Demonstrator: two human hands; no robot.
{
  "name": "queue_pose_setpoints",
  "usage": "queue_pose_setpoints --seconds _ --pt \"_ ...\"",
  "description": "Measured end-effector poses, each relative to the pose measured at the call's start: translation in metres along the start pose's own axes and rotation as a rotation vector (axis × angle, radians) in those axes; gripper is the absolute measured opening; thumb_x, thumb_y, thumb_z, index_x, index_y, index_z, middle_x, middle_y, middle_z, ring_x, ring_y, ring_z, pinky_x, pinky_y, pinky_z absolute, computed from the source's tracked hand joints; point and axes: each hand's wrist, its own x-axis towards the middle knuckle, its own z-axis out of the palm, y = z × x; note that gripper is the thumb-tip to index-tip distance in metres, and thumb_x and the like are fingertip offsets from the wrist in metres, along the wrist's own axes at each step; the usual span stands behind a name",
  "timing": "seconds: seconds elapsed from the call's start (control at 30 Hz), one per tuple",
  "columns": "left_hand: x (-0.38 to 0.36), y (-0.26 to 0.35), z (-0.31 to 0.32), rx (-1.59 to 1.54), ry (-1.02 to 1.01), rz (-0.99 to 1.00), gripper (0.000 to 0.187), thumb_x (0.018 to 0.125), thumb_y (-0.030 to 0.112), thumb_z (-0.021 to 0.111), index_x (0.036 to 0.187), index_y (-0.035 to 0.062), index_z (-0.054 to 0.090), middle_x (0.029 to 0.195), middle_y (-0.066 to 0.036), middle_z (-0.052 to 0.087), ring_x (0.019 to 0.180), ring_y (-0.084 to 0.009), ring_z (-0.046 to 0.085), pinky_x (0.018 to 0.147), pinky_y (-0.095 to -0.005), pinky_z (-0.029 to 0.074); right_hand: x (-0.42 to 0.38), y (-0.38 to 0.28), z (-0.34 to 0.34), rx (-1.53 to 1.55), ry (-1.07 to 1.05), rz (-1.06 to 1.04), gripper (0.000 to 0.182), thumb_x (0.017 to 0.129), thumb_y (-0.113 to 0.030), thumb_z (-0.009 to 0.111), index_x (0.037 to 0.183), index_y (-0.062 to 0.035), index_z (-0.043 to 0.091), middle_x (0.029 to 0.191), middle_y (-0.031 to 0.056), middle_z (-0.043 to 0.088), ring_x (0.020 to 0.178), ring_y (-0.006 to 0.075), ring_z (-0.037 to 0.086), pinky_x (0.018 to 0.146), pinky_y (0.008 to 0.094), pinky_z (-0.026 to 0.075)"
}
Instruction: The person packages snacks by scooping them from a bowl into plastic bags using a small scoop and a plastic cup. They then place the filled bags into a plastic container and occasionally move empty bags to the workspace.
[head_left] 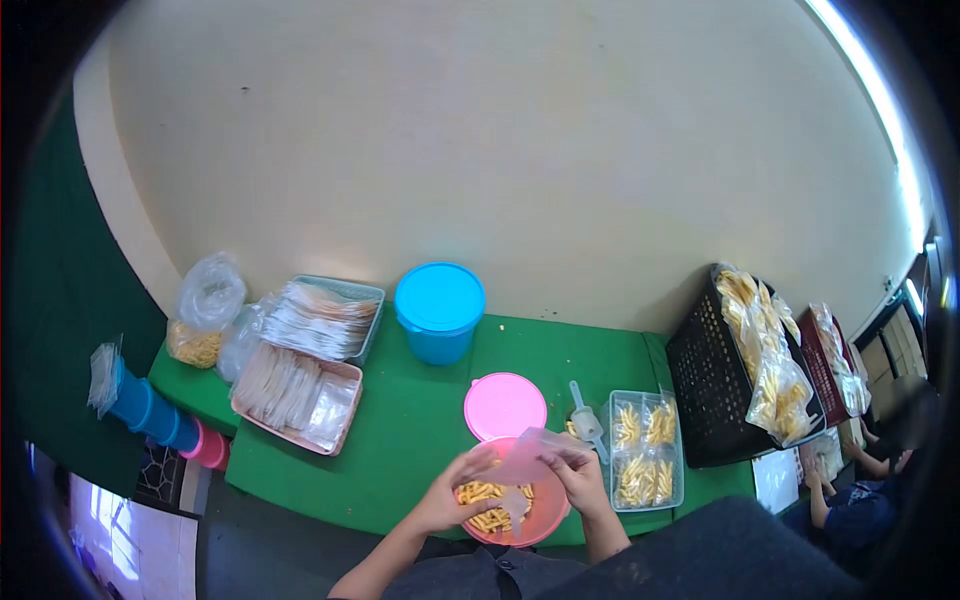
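two hands are holding a thin clear pouch (527, 458) over the round pink bowl (548, 520) of yellow sticks: left hand (448, 495) and right hand (578, 475) are pinching its edges, its long axis running left-right, tilted.

No legible text, label, brand, number or sign was present in the head view. The packets stacked in the trays (322, 322) and the filled bags in the black basket (700, 385) showed no readable print at this resolution; any markings on them were too small and blurred to resolve.
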Motion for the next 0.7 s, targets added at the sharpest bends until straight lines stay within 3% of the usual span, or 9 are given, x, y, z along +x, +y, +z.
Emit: queue_pose_setpoints --seconds 0.03,0.07,0.1,0.17,0.2,0.27,0.43,0.53,0.7 --pt "0.006 0.003 0.005 -0.077 0.046 0.081 0.059 0.082 0.011 0.075 0.133 0.0026 0.047 0.141 -0.016 0.044 0.134 -0.0247 0.040 0.105 -0.0351 0.040 -0.002 -0.002 -0.006 0.001 0.011 0.001 0.013 0.088 -0.009 0.065 0.090 0.0031 0.071 0.091 0.0084 0.065 0.088 0.0165 0.058 0.079 0.0307 0.046" --pt "0.015 0.007 0.008 -0.100 -0.005 0.085 0.076 0.073 0.024 0.083 0.137 0.0061 0.045 0.149 -0.016 0.036 0.140 -0.0296 0.031 0.114 -0.0490 0.021 -0.005 -0.002 -0.012 -0.087 -0.102 -0.031 0.012 0.087 -0.007 0.066 0.092 0.0018 0.071 0.090 0.0074 0.065 0.087 0.0152 0.059 0.076 0.0288 0.046" --pt "0.021 0.012 0.013 -0.098 -0.009 0.078 0.076 0.073 0.024 0.083 0.137 0.0061 0.045 0.149 -0.016 0.036 0.140 -0.0296 0.031 0.114 -0.0490 0.021 -0.008 -0.003 -0.016 -0.174 -0.216 -0.065 0.012 0.087 -0.006 0.066 0.095 0.0004 0.072 0.090 0.0064 0.065 0.086 0.0139 0.059 0.074 0.0268 0.046" --pt "0.028 0.017 0.029 0.650 -0.030 0.174 0.064 0.072 0.028 0.082 0.130 0.0117 0.057 0.154 -0.012 0.030 0.142 -0.0321 0.028 0.114 -0.0573 0.008 -0.015 -0.007 -0.018 -0.201 -0.227 0.061 0.009 0.084 -0.004 0.068 0.090 -0.0024 0.075 0.086 0.0060 0.063 0.083 0.0139 0.058 0.071 0.0264 0.045" --pt "0.032 0.011 0.041 0.635 0.073 0.192 0.040 0.074 0.028 0.079 0.110 0.0147 0.071 0.153 -0.009 0.033 0.142 -0.0328 0.028 0.112 -0.0620 -0.001 -0.017 -0.003 -0.021 -0.257 -0.252 -0.012 0.011 0.085 -0.003 0.067 0.095 -0.0011 0.071 0.086 0.0055 0.062 0.081 0.0133 0.057 0.070 0.0258 0.045" --pt "0.034 0.003 0.050 0.697 0.133 0.199 0.029 0.074 0.023 0.078 0.101 0.0138 0.073 0.147 -0.010 0.041 0.141 -0.0318 0.031 0.112 -0.0619 0.002 -0.019 0.003 -0.025 -0.316 -0.276 -0.089 0.014 0.086 -0.003 0.065 0.099 0.0002 0.068 0.085 0.0049 0.061 0.079 0.0128 0.056 0.070 0.0253 0.045" --pt "0.028 -0.005 0.051 0.579 0.375 0.225 0.012 0.079 0.012 0.073 0.089 0.0170 0.076 0.124 -0.005 0.064 0.133 -0.0300 0.043 0.113 -0.0617 0.008 -0.027 0.008 -0.045 0.093 0.421 -0.026 0.028 0.091 -0.004 0.057 0.113 -0.0053 0.040 0.083 0.0074 0.057 0.069 0.0119 0.053 0.069 0.0242 0.045" --pt "0.020 -0.006 0.048 0.519 0.404 0.277 0.005 0.074 0.013 0.078 0.077 0.0143 0.074 0.109 -0.003 0.070 0.122 -0.0276 0.055 0.112 -0.0602 0.014 -0.027 0.006 -0.056 0.261 0.341 -0.072 0.023 0.094 -0.010 0.053 0.113 -0.0056 0.041 0.084 0.0091 0.057 0.068 0.0115 0.053 0.067 0.0235 0.044" --pt "0.007 -0.003 0.053 0.753 0.422 0.505 0.029 0.064 0.016 0.085 0.057 0.0130 0.057 0.103 -0.004 0.071 0.114 -0.0272 0.060 0.112 -0.0573 0.019 -0.035 -0.005 -0.020 0.254 -0.021 0.029 0.025 0.096 -0.010 0.051 0.117 -0.0070 0.039 0.082 0.0063 0.057 0.068 0.0070 0.052 0.063 0.0200 0.041"
